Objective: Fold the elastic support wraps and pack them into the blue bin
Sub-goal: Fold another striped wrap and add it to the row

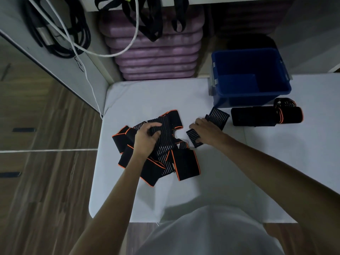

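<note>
Several black, orange-edged elastic wraps [156, 153] lie heaped on your white table [211, 172], the blue bin [251, 78] well apart and seemingly empty. Your left hand [147, 138] grips one wrap while your flat, uncurled right hand [206, 132] presses a ribbed strip [219, 115]; folding seems underway, so square the edges next. No writing is legible.

Right hand [206, 132] covers ribbed wrap [217, 116] middle.
</note>
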